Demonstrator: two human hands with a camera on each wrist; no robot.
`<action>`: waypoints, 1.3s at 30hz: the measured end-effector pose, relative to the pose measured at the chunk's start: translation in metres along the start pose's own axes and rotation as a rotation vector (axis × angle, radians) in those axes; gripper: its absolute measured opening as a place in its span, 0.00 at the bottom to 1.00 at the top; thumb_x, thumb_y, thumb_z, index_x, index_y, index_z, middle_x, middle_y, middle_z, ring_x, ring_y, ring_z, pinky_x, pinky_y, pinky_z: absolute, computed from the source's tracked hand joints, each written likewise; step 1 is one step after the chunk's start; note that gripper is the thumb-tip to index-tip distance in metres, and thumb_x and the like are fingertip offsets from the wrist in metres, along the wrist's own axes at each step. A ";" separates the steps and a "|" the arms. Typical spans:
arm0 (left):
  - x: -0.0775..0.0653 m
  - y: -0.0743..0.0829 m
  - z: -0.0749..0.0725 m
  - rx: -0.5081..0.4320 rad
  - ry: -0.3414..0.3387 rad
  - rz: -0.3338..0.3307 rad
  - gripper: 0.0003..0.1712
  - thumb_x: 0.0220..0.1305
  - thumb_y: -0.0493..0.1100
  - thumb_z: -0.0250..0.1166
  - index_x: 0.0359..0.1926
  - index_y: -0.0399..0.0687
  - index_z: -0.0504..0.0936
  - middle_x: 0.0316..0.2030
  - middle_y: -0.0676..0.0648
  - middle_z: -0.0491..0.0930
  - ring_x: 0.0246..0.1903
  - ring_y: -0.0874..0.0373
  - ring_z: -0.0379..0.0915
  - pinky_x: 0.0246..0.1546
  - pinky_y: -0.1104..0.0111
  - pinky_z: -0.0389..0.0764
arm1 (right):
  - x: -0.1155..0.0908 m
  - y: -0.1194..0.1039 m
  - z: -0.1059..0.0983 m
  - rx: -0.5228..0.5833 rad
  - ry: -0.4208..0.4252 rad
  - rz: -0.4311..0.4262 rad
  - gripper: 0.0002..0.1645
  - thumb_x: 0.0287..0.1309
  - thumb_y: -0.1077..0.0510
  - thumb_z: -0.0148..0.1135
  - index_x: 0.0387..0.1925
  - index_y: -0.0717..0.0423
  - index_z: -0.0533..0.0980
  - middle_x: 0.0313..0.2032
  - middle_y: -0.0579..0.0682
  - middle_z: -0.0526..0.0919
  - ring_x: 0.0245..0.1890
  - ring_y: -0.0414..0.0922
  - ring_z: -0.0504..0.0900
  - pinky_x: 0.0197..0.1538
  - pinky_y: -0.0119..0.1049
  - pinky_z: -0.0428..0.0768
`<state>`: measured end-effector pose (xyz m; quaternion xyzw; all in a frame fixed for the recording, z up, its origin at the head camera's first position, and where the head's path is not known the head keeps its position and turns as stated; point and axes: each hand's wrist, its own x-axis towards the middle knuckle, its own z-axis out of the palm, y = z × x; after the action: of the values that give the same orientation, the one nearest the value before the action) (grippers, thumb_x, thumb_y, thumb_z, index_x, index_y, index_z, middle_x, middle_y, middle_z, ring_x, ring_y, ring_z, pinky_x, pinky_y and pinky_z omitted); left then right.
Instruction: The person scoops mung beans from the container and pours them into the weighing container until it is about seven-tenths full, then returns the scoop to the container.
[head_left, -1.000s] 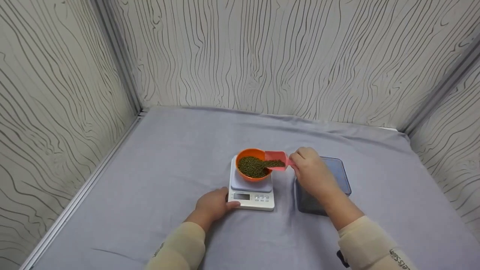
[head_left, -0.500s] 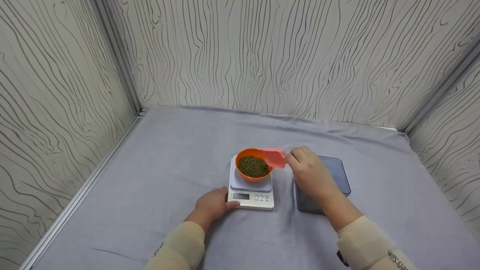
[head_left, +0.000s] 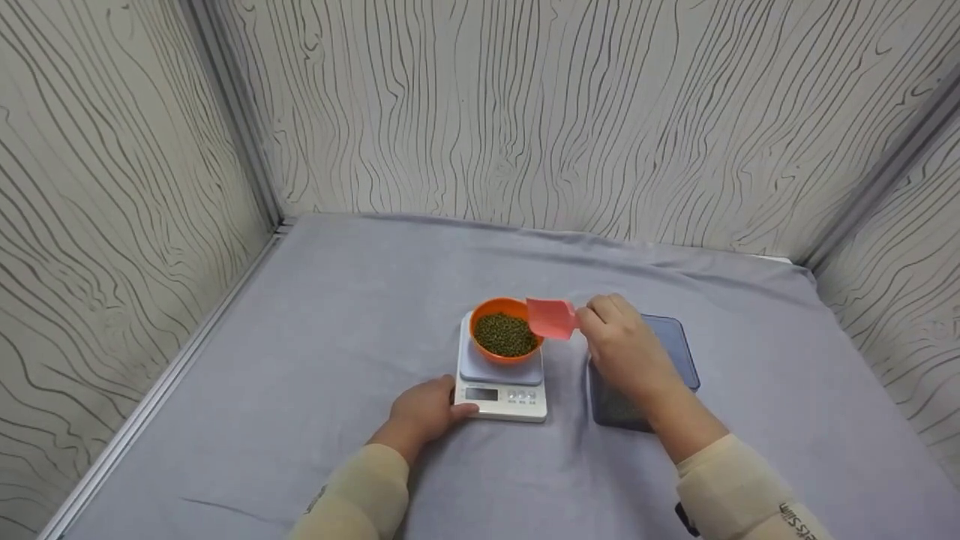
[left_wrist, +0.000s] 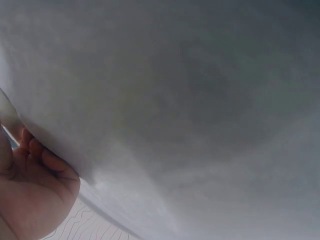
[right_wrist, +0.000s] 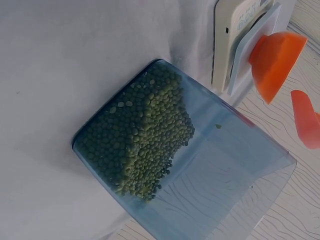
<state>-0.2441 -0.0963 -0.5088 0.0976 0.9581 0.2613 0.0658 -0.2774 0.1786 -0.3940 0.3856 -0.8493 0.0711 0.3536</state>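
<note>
My right hand [head_left: 621, 341] pinches the handle of a pink scoop [head_left: 551, 318], tipped over with its underside facing up at the right rim of an orange bowl [head_left: 480, 346]. Mung beans [head_left: 505, 334] fill much of the bowl, which stands on the platform of a white digital kitchen scale [head_left: 510, 406]. My left hand [head_left: 426, 409] grips the scale's near left corner, thumb over the front edge. In the left wrist view its curled fingers [left_wrist: 50, 160] show at the lower left, and the scale is not visible there.
A clear bluish plastic box [right_wrist: 200, 200] with mung beans [right_wrist: 150, 140] inside stands right of the scale, partly under my right forearm. Grey cloth [head_left: 360, 300] covers the table. Patterned panels [head_left: 480, 112] rise at the back and sides.
The scoop has turned over, and the beans lying in it a second ago have left it at the bowl. My left hand and the scale have stayed in place.
</note>
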 end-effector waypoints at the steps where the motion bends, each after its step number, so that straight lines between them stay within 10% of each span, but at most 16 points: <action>1: 0.000 0.000 0.000 0.002 -0.001 -0.001 0.27 0.53 0.65 0.60 0.39 0.47 0.74 0.33 0.46 0.78 0.35 0.50 0.74 0.39 0.56 0.73 | -0.001 0.000 0.000 0.005 0.002 0.010 0.07 0.48 0.73 0.54 0.30 0.63 0.74 0.28 0.54 0.72 0.31 0.51 0.71 0.37 0.41 0.73; 21: 0.002 0.000 0.001 0.013 -0.003 -0.014 0.27 0.52 0.66 0.59 0.39 0.48 0.75 0.34 0.46 0.78 0.37 0.49 0.75 0.41 0.55 0.73 | -0.020 0.023 -0.017 0.305 -0.037 0.519 0.06 0.46 0.65 0.68 0.30 0.60 0.79 0.30 0.50 0.77 0.31 0.42 0.72 0.35 0.37 0.72; 39: -0.001 0.002 0.000 0.028 0.002 -0.008 0.27 0.53 0.66 0.59 0.37 0.48 0.73 0.32 0.47 0.77 0.35 0.50 0.74 0.38 0.56 0.73 | -0.050 0.069 -0.067 0.238 -0.135 0.545 0.05 0.46 0.61 0.69 0.29 0.55 0.81 0.30 0.46 0.80 0.29 0.34 0.72 0.33 0.18 0.67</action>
<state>-0.2428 -0.0950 -0.5076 0.0942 0.9621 0.2477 0.0646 -0.2666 0.2827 -0.3666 0.1860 -0.9287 0.2365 0.2168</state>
